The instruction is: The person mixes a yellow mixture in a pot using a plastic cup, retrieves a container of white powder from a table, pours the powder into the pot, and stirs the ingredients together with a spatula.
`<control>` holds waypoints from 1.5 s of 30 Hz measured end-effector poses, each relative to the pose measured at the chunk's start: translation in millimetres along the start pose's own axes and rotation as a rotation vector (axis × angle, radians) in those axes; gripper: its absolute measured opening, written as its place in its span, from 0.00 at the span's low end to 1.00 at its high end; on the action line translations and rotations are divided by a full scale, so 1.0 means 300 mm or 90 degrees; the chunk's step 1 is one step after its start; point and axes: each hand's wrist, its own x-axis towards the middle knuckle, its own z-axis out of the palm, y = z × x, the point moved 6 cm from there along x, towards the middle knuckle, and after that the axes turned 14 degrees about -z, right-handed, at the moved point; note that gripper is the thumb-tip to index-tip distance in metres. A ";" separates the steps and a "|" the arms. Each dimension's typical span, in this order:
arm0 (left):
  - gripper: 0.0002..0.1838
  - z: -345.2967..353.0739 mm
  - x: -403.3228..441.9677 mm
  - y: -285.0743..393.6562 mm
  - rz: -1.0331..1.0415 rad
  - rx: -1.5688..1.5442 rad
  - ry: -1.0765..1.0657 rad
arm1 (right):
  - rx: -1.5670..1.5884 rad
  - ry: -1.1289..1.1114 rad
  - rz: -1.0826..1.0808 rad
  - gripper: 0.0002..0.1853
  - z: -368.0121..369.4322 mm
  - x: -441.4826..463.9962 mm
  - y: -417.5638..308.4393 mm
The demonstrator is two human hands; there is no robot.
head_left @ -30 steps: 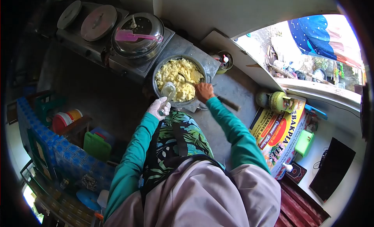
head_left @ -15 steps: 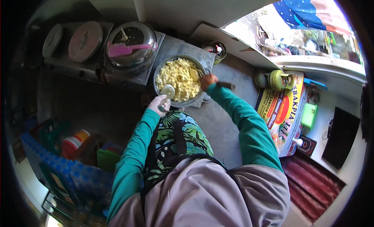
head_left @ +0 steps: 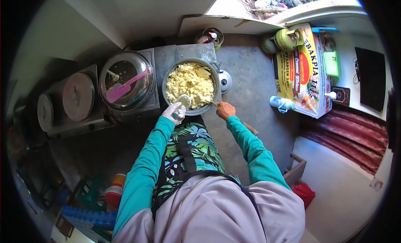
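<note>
A round metal pot [head_left: 217, 87] holds a lumpy pale-yellow mash [head_left: 190, 82]. At its near-left rim, my left hand [head_left: 174, 112], in a thin clear glove, is closed around a spoon-like tool with a round, pale head [head_left: 184, 101]. That head rests against the mash at the pot's near edge. My bare right hand [head_left: 225, 110] sits just outside the near-right rim, gripping a wooden-handled stirring tool [head_left: 250, 128]. The handle's butt sticks out behind my wrist, and the other end reaches over the rim into the mash, where its tip is hidden.
Left of the pot, a large domed lid [head_left: 125, 80] carries a pink spatula [head_left: 119, 92]; flat round lids [head_left: 78, 97] lie beyond. A kettle [head_left: 224, 81] stands close on the right. Farther right are gas cylinders [head_left: 286, 40], a printed box [head_left: 309, 72] and a blue-white bottle [head_left: 282, 103].
My right hand has come from the pot's right side toward my body, drawing the stirring tool to the near-right rim. My left hand stays at the near-left rim. The camera view has turned.
</note>
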 end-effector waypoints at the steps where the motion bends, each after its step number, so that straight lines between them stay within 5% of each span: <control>1: 0.12 0.024 -0.022 -0.009 -0.002 0.007 0.009 | 0.056 0.012 0.017 0.14 0.006 -0.016 0.006; 4: 0.22 0.043 -0.067 -0.037 0.013 0.014 0.095 | 0.095 0.080 -0.003 0.19 0.070 -0.035 0.034; 7: 0.15 0.015 -0.075 -0.041 -0.010 0.052 0.068 | 0.117 0.063 -0.014 0.23 0.128 -0.006 0.063; 17: 0.19 0.016 -0.050 -0.100 0.049 0.080 0.124 | 0.173 0.086 -0.104 0.25 0.082 0.059 0.117; 25: 0.20 0.002 -0.024 -0.101 0.061 0.051 0.119 | 0.132 0.058 -0.072 0.18 -0.004 0.007 0.101; 30: 0.10 0.010 -0.019 -0.131 0.071 0.121 0.096 | 0.033 0.033 -0.060 0.15 -0.113 0.018 0.061; 39: 0.08 -0.021 -0.067 -0.120 0.062 0.125 0.075 | 0.003 0.058 -0.093 0.13 -0.317 -0.043 -0.091; 45: 0.14 -0.018 -0.053 -0.097 0.053 0.153 0.097 | -0.084 0.040 -0.107 0.12 -0.137 0.214 -0.254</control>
